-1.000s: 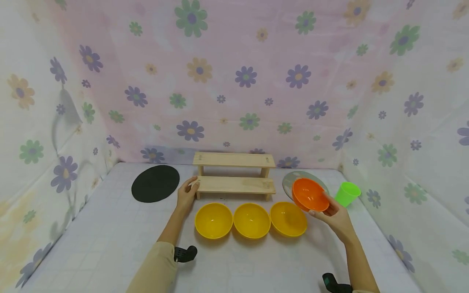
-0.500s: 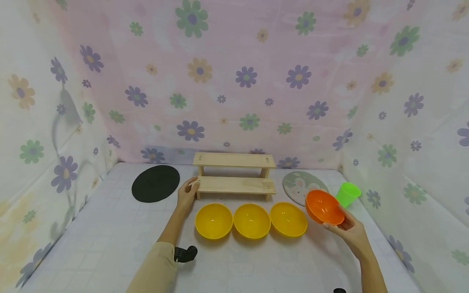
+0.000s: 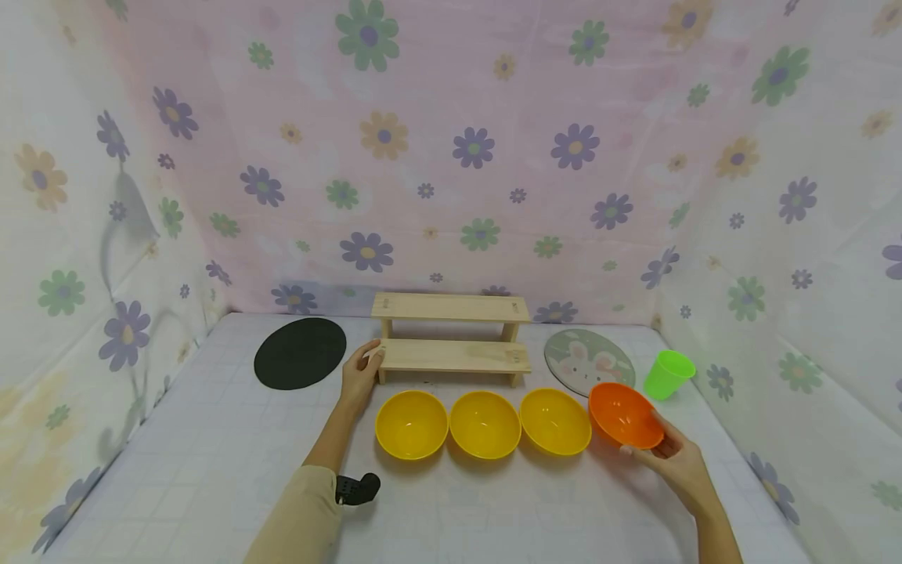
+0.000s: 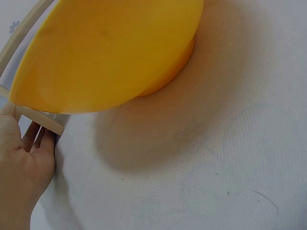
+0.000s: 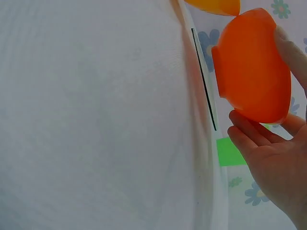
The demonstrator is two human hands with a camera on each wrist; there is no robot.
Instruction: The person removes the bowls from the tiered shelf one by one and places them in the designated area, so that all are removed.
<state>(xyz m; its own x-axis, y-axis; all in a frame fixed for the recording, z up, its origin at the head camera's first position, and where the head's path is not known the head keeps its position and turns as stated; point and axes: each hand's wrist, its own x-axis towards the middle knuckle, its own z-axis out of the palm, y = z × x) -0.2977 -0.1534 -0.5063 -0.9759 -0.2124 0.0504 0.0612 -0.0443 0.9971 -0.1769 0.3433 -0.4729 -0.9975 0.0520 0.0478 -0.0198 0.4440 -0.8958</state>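
An orange bowl [image 3: 624, 416] sits in the grip of my right hand [image 3: 678, 468], thumb at its near side and fingers round the right wall. It is held low, right at the right end of a row of three yellow bowls [image 3: 412, 425]. In the right wrist view the orange bowl [image 5: 254, 67] shows side-on, its foot close to the tabletop. My left hand [image 3: 360, 377] holds the left end of the lower step of a two-tier wooden stand [image 3: 451, 356]. The left wrist view shows its fingers [image 4: 44, 143] at the board's end, partly behind a yellow bowl [image 4: 110, 52].
A round mat with a bunny print [image 3: 589, 362] lies behind the orange bowl. A green cup [image 3: 668, 375] stands to its right. At the back left is a round black mat [image 3: 300, 354]. Flowered cloth [image 3: 451, 157] walls the table on three sides.
My right hand has carried the orange bowl from over the bunny mat toward the right and nearer, then lowered it beside the rightmost yellow bowl. The left hand has stayed on the stand.
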